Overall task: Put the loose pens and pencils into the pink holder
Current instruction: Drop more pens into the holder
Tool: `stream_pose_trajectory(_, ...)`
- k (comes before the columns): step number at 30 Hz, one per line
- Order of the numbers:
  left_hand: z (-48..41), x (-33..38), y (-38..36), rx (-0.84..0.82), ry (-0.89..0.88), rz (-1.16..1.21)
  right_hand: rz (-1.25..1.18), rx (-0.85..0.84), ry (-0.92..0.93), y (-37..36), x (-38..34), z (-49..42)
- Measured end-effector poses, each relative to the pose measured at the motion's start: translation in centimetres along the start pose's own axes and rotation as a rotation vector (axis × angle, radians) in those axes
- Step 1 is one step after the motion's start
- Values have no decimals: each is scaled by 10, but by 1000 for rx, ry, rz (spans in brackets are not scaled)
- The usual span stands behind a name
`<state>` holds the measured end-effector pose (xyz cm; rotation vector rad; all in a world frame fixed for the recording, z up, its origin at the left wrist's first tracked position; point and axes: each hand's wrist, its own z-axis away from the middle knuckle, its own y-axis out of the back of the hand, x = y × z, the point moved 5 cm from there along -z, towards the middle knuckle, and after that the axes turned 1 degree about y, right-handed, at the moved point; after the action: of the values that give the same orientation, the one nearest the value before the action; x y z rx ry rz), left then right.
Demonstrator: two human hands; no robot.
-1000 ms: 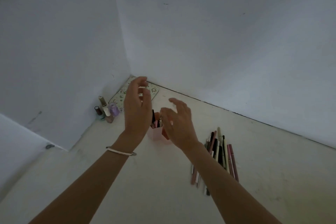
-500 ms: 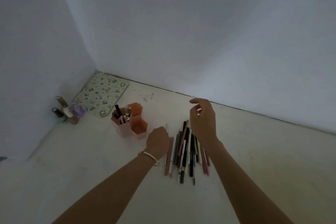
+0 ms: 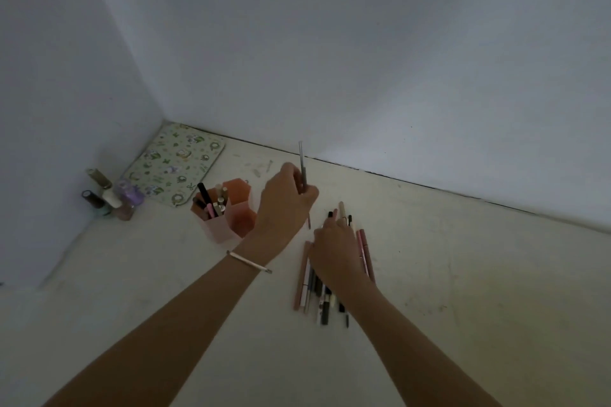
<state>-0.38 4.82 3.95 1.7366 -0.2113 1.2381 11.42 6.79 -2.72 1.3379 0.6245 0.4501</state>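
Pens and pencils (image 3: 307, 281) lie in a loose pile on the pale table, just right of the middle of the frame. The pink holder (image 3: 216, 230) stands left of the pile, near it but not touching. It has a few cups joined together. The front left cup already has some pens in it, and the cup on the right looks empty.

My left hand (image 3: 284, 205) is up in the air between the holder and the pile. Its fingers pinch a thin grey pen (image 3: 302, 165), which stands almost straight up. My right hand (image 3: 334, 251) rests low on the pile with its fingers down among the pens. I cannot tell if it is pinching one yet.

I think the step now is to drop the grey pen into the holder. To do it well, I should move my left hand over a cup. I should keep the pen straight up and point its low end into the hole. I should let go only when the tip is inside. If I bump the holder, it could tip over, because it looks light.
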Motion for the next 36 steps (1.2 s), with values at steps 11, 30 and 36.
stream_pose_trajectory(11, 7, 0, 23, -2, -57, 69, 195, -134, 12, -51, -36, 17)
stream_pose_trajectory(30, -11, -62, 160, 444, -122, 127, -1062, 662, 43, 122, -55, -35)
stream_pose_trajectory(36, 2, -88, 138, 317, -264, -137, -1081, 813, 218, 141, -99, -32)
